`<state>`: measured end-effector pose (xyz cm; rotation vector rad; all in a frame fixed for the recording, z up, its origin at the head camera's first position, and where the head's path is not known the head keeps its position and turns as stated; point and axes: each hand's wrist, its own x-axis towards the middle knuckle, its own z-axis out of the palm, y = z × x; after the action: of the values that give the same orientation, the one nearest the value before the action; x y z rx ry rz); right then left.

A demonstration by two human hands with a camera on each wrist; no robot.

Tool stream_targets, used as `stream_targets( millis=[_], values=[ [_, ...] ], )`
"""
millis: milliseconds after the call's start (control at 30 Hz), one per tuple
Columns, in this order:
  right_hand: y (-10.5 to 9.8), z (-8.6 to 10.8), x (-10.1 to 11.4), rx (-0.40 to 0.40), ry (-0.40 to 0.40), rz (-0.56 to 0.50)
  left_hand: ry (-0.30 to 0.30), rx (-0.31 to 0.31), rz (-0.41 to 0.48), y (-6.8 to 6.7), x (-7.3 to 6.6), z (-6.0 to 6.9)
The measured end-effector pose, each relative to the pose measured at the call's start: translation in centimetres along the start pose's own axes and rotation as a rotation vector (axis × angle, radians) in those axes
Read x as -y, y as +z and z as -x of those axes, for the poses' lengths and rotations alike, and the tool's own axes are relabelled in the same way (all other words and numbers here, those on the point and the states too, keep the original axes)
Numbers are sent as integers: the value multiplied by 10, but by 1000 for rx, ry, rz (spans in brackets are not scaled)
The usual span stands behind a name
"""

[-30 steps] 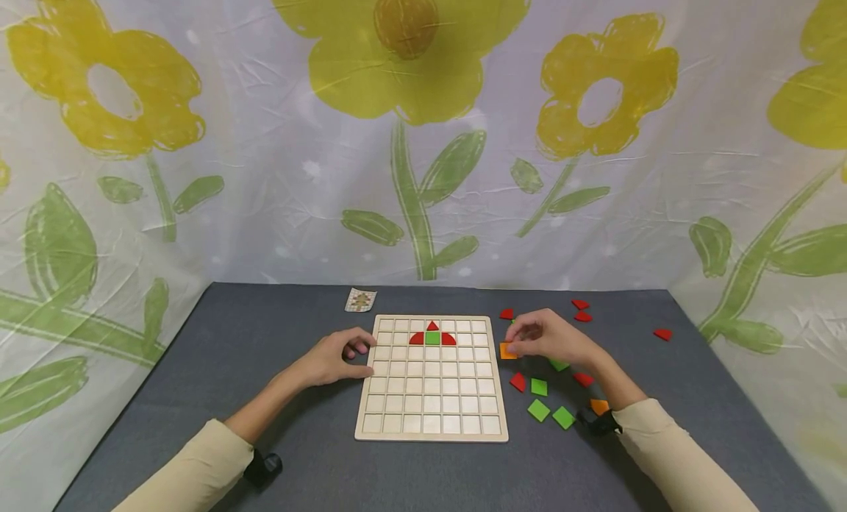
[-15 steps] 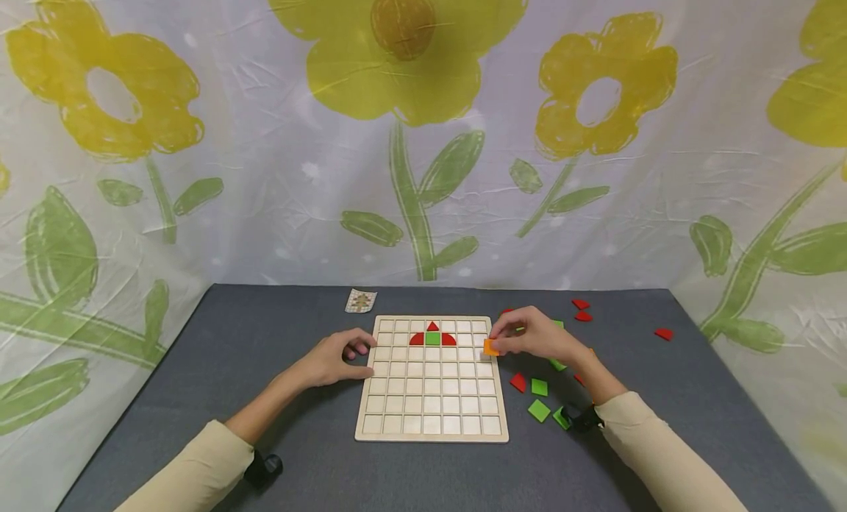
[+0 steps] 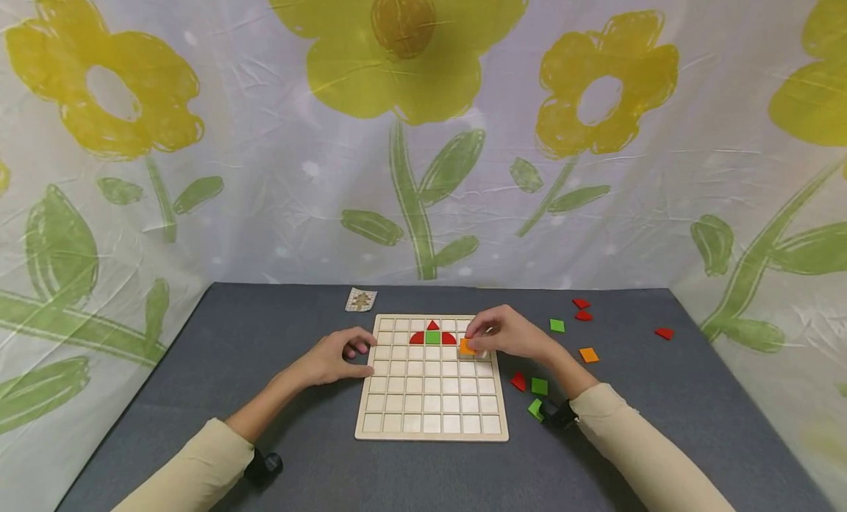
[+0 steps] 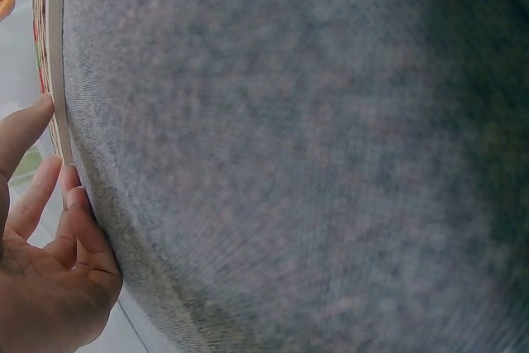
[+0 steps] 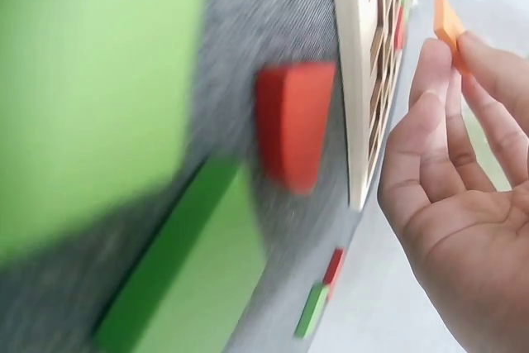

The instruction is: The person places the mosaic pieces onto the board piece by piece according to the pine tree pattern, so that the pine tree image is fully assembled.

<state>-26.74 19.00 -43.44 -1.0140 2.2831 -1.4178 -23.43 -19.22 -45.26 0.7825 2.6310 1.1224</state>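
Note:
My right hand (image 3: pixel 506 330) pinches an orange square tile (image 3: pixel 467 346) between thumb and fingertips, above the right part of a wooden grid board (image 3: pixel 423 435). The right wrist view shows the orange tile (image 5: pixel 449 26) held tilted, clear of the board (image 5: pixel 357 121). On the board sit a red triangle (image 3: pixel 433 326), a green square (image 3: pixel 432 338) beneath it, and a red quarter-round piece on either side (image 3: pixel 416 339). My left hand (image 3: pixel 333 358) rests its thumb and fingertips against the board's left edge; the left wrist view shows the fingertips touching that edge (image 4: pixel 56 64).
Right of the board lie loose green squares (image 3: pixel 539 386), red pieces (image 3: pixel 518 382) and an orange tile (image 3: pixel 588 355). Farther right lie more red pieces (image 3: pixel 664 334). A small patterned card (image 3: pixel 360 300) lies behind the board. A flowered cloth (image 3: pixel 298 203) hangs behind the table.
My right hand has moved left with the orange tile, from beside the board's right edge to above its upper right cells. My left hand has stayed at the left edge.

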Motion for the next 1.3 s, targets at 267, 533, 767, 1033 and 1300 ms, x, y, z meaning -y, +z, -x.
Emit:
stream_targets(
  millis=[267, 533, 767, 1033, 1300],
  values=[
    [17, -19, 3, 13, -44, -17, 3, -3, -1, 2, 1, -1],
    [32, -32, 3, 25, -19, 17, 6, -7, -11, 1, 0, -1],
    [37, -37, 6, 12, -15, 49, -1, -8, -5, 1, -1, -1],
    [42, -40, 11, -5, 10, 123, -5, 2, -11, -1, -1, 0],
    [46, -40, 15, -17, 20, 142, -3, 4, -13, -1, -1, 0]
  ],
)
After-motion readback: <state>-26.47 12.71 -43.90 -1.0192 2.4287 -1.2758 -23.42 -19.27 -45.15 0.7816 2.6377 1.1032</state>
